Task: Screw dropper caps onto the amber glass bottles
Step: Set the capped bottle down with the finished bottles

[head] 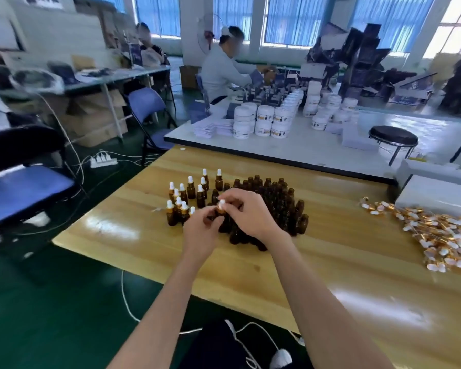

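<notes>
My left hand grips an amber bottle from below; the bottle's body is mostly hidden by my fingers. My right hand pinches the dropper cap, white bulb with gold collar, sitting on that bottle's neck. Behind my hands a tight cluster of uncapped amber bottles stands on the wooden table. To the left stand several capped bottles with white bulbs. A heap of loose gold-and-white dropper caps lies at the table's right side.
White boxes sit at the table's right rear corner. A white table with white jars and a black stool lies beyond. A blue folding chair stands left; cables cross the green floor. Other people work behind.
</notes>
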